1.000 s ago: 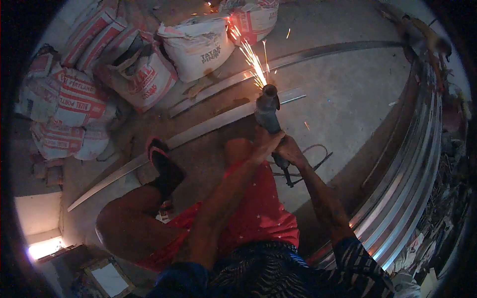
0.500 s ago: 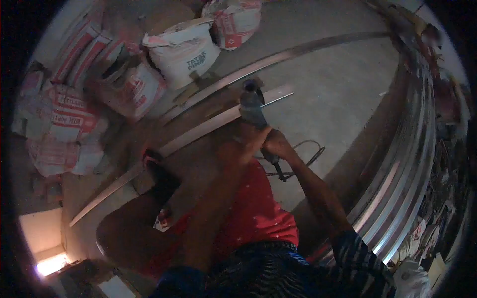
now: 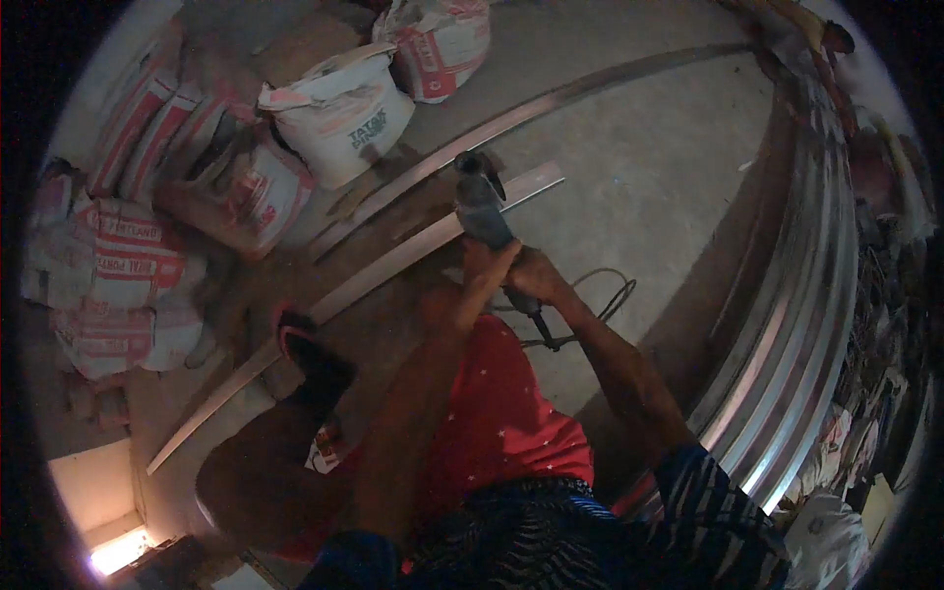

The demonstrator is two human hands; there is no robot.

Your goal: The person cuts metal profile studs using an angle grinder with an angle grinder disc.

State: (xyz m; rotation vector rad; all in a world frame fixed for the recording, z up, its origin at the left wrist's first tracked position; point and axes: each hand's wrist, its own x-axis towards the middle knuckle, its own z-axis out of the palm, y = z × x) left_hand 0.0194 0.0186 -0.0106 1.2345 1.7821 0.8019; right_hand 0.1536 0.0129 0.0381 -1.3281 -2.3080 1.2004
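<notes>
In front of me an angle grinder [image 3: 483,212] lies across a long flat metal bar [image 3: 393,253], close to the bar's far right end. My left hand [image 3: 484,264] wraps around the grinder's body just behind its head. Farther back, toward the cord end, my right hand [image 3: 535,276] closes around the same tool. The fingers of both hands are partly hidden. A dark cord [image 3: 618,307] runs from the rear of the grinder and loops on the floor. My foot [image 3: 297,337] in dark footwear rests at the bar farther left.
Another long metal bar [image 3: 511,122] lies beyond the first. Several long metal profiles [image 3: 787,374] are stacked along the right. White and red sacks [image 3: 339,113] stand at the upper left, with more sacks [image 3: 138,258] piled below. A bright light [image 3: 120,553] shines at lower left.
The whole view has shifted slightly, so the bar and sacks appear farther left. Both hands keep hold of the grinder, which stays over nearly the same part of the bar.
</notes>
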